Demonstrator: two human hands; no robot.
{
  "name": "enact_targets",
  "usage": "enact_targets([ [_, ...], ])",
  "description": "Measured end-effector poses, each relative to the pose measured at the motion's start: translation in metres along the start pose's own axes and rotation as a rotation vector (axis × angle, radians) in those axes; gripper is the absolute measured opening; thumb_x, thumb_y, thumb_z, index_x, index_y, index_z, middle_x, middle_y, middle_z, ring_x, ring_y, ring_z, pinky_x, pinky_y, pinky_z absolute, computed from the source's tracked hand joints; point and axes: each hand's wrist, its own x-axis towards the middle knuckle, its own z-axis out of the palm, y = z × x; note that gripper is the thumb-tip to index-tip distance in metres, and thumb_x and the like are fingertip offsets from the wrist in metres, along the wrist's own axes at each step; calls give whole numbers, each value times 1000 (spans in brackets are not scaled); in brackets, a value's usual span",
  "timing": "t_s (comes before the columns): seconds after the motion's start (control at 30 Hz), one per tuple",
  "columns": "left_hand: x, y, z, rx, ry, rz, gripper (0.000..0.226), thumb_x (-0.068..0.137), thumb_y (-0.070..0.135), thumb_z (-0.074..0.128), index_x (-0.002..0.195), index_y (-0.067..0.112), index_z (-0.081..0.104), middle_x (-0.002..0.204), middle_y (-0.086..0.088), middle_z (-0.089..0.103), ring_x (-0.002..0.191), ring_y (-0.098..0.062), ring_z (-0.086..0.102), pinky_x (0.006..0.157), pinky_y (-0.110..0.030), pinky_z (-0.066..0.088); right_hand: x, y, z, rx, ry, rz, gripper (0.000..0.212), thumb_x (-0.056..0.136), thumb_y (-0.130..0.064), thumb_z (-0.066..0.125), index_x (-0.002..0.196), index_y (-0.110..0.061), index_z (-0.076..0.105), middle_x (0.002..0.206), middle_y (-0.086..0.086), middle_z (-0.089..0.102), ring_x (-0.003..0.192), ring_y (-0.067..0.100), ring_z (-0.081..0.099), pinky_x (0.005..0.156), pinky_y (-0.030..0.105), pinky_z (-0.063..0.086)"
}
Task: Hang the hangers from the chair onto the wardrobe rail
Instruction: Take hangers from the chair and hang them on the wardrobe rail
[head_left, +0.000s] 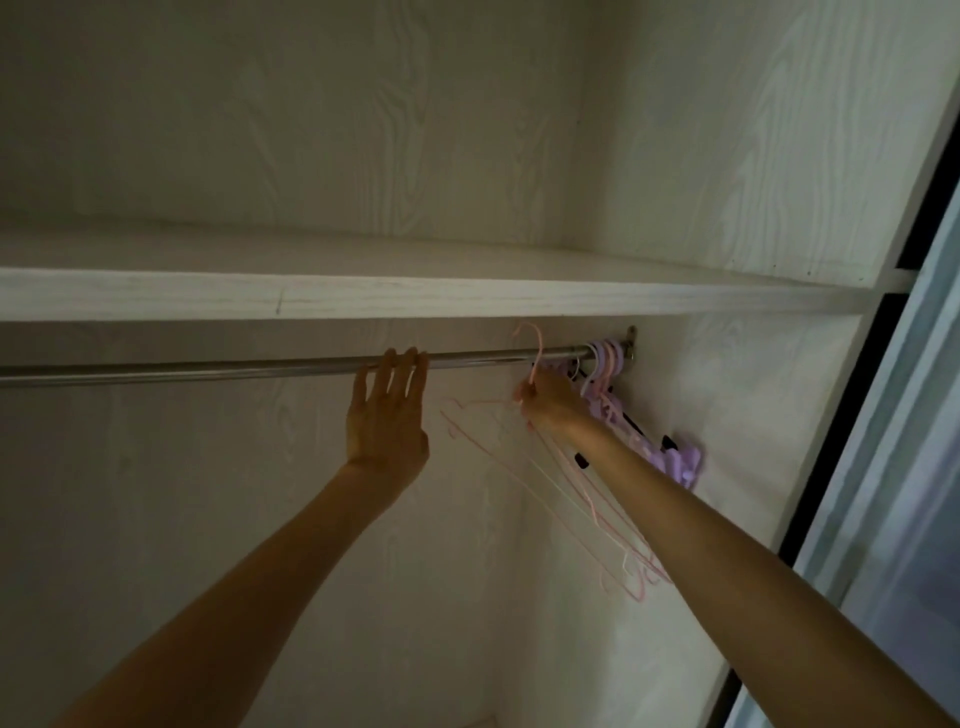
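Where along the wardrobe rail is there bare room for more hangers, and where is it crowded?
The rail is bare from the frame's left edge to the left hand, and between that hand and the pink hangers the right hand grips. It is crowded at the right end, where purple hangers bunch against the bracket.

Left hand (387, 415) raised, fingers straight, right hand (550, 397) raised, fingers curled, both arms outstretched
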Motion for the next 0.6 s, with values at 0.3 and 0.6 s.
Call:
enact_targets([
  [0.3,1,-3,0,-68,-5,17,99,83,43,58,150,17,-10,160,1,-6,148,-20,-5,121,-39,1,-7,14,23,16,13,1,34,96,-28,44,114,-1,53,116,19,62,105,32,61,90,37,48],
  [0.6,1,-4,2,-57,0,22,105,79,51,58,150,18,-12,159,1,-9,148,-19,-8,122,-40,1,-14,7,0,-304,374,-455,49,95,-23,49,140,-9,37,139,13,46,127,29,44,105,39,36],
])
